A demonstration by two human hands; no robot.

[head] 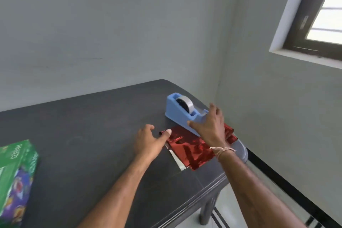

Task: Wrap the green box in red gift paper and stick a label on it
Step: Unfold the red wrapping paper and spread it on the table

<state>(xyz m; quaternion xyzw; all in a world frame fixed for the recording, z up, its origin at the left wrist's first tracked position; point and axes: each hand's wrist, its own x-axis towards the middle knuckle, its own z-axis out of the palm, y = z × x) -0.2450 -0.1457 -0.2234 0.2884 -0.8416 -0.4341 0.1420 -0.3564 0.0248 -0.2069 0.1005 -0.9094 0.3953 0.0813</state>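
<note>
Daylight from window (pixel 325 22) at right; soft overall; wide-angle warp at edges; foil glare.

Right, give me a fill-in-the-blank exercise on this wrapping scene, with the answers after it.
1. The right hand rests on the ____ tape dispenser.
2. The tape dispenser stands partly on the ____ gift paper.
3. The green box lies on the table, untouched, to the ____ of the left hand.
Missing words: blue; red; left.
</note>
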